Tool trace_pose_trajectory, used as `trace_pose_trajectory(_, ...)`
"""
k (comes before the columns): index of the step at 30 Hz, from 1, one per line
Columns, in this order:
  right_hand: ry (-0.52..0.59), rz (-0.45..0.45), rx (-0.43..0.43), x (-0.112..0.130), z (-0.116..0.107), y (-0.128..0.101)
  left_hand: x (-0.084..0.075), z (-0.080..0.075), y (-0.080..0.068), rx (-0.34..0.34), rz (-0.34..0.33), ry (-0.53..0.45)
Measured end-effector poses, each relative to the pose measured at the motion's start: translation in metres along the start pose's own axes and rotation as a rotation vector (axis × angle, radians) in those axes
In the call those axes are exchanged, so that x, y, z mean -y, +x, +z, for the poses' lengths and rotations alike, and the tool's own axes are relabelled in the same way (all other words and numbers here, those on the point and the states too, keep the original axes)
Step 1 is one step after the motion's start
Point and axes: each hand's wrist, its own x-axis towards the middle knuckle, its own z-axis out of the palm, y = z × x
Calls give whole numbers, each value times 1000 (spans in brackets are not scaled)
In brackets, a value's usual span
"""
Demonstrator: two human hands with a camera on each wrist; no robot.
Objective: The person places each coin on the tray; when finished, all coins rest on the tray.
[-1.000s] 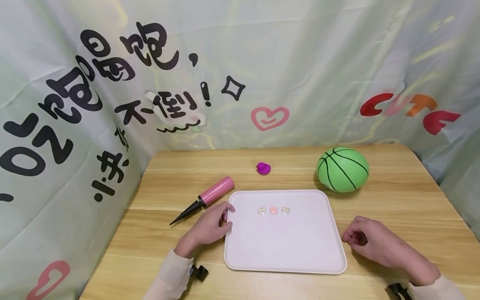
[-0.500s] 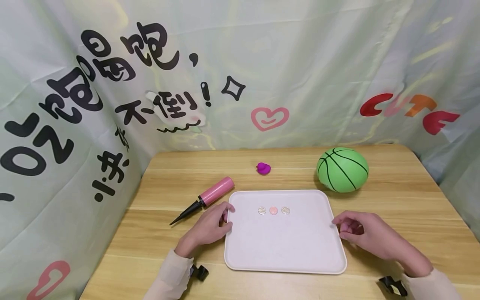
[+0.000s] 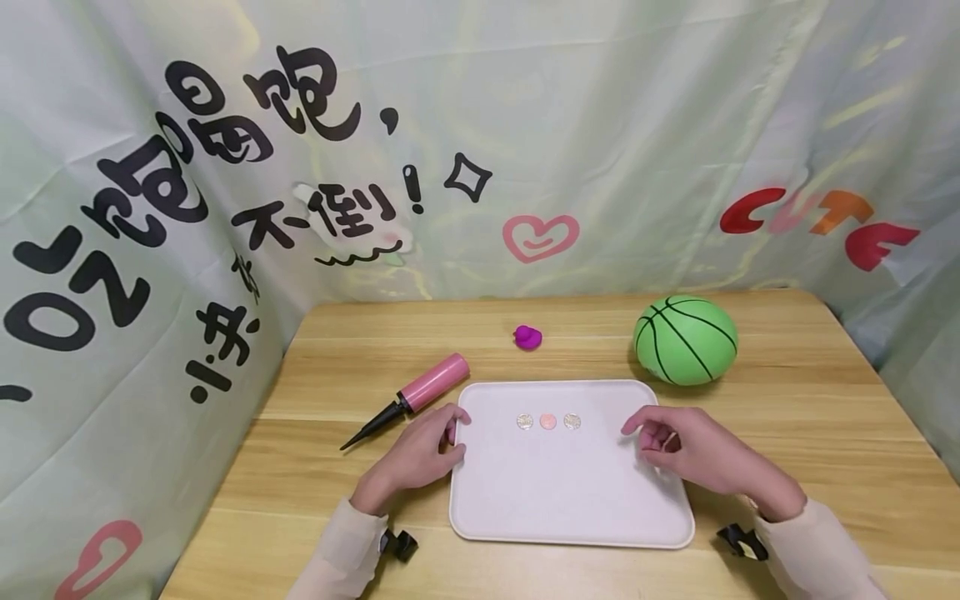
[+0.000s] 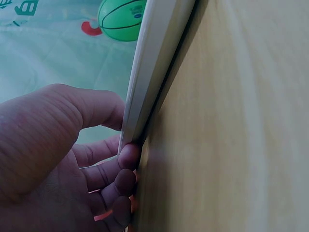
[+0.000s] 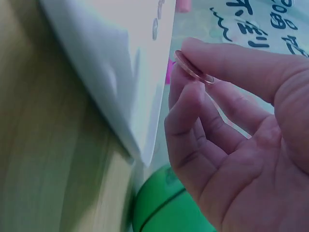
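A white tray (image 3: 570,508) lies on the wooden table, with three coins (image 3: 548,422) in a row near its far side. My left hand (image 3: 452,435) grips the tray's left rim. In the left wrist view its thumb lies over the rim (image 4: 154,63) and its fingers (image 4: 126,155) curl beneath. My right hand (image 3: 648,437) hovers over the right part of the tray, right of the coin row. In the right wrist view it pinches a thin copper-coloured coin (image 5: 193,67) between thumb and forefinger.
A pink hand pump (image 3: 420,393) with a black nozzle lies left of the tray. A green ball (image 3: 685,338) sits behind its right corner, a small purple toy (image 3: 527,336) behind the middle. Printed cloth walls close in the back and both sides.
My right hand has moved left from the table beside the tray to over the tray's right part. The left hand has stayed on the rim.
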Motion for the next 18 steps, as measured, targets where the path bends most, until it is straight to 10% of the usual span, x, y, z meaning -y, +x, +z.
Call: trace_pose_trajectory(18, 58, -78, 108, 20, 25, 49, 0, 0, 0, 2, -10, 1)
